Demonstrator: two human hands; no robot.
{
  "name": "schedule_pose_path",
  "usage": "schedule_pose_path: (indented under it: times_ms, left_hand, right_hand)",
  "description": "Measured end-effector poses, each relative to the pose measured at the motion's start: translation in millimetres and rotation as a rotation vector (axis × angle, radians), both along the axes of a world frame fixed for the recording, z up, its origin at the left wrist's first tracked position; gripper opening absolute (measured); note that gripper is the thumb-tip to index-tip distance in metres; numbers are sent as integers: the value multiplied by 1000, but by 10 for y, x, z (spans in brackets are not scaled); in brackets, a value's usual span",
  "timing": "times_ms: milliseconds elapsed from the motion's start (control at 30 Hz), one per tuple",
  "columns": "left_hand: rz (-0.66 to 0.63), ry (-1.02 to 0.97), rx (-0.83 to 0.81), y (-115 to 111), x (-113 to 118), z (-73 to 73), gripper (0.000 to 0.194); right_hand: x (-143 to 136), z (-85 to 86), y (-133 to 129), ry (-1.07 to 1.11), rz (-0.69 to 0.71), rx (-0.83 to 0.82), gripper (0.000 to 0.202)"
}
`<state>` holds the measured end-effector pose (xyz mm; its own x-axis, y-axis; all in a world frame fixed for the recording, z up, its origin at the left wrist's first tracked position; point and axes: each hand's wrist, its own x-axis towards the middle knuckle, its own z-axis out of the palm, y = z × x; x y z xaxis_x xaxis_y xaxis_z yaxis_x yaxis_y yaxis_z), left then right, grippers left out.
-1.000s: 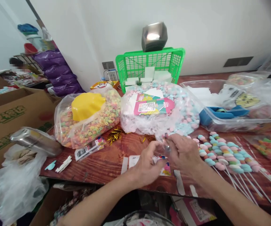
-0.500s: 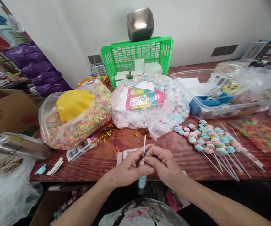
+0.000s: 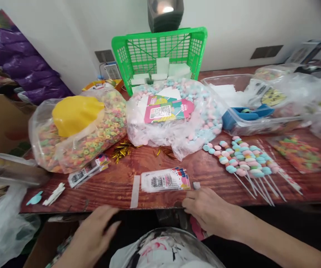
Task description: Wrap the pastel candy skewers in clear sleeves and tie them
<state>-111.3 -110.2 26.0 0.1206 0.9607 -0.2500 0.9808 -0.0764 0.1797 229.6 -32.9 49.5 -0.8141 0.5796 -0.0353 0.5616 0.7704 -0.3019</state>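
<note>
My left hand [image 3: 97, 229] is off the table's front edge, over the box on the floor, with thumb and fingers apart and nothing visible in it. At the front edge, my right hand [image 3: 207, 210] has its fingers curled together; what they hold, if anything, is hidden. Beside its fingertips lie a stack of printed clear plastic bags [image 3: 164, 180] and a small grey piece [image 3: 196, 185]. A pale strip [image 3: 134, 191] lies left of the bags. To the right, several marshmallow skewers [image 3: 245, 160] rest in a pile, their white sticks pointing toward me.
A large bag of pink and blue marshmallows [image 3: 210, 115] stands before the green basket [image 3: 202, 48]. At left are a bag of ring candies [image 3: 108, 130] with a yellow scoop-like piece [image 3: 75, 113] and a steel flask [image 3: 15, 171]. A clear bin [image 3: 238, 128] stands at right.
The marshmallow skewer held in both hands has left them and is out of sight. My left hand moved left and down, my right hand slightly right. The view has tipped down.
</note>
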Motion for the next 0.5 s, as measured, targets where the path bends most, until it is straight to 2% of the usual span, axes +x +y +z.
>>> schedule_pose_path:
  times_ms: [67, 100, 167, 200, 267, 333, 400, 500]
  left_hand:
    - [-276, -76, 199, 341, 597, 20, 30]
    - [-388, -60, 226, 502, 888, 37, 31]
    - [-499, 46, 216, 750, 1343, 50, 32]
    - [-514, 105, 219, 831, 1483, 38, 33]
    - [-539, 206, 257, 922, 1601, -19, 34]
    - [-552, 265, 305, 949, 1579, -93, 33]
    - [-545, 270, 333, 955, 1516, -150, 29]
    - [-500, 196, 360, 975, 1446, -192, 25]
  right_hand:
    - [-113, 81, 25, -3, -11, 14, 20]
    - [-139, 111, 46, -5, -33, 39, 20]
    - [-64, 146, 101, -28, -148, 115, 20]
    - [45, 149, 132, -64, -241, 154, 19]
    - [366, 129, 194, -197, -477, 219, 18]
    - [721, 72, 247, -428, -724, 230, 20]
    - [987, -21, 293, -517, -814, 221, 21]
    - [1124, -176, 356, -569, -835, 191, 19]
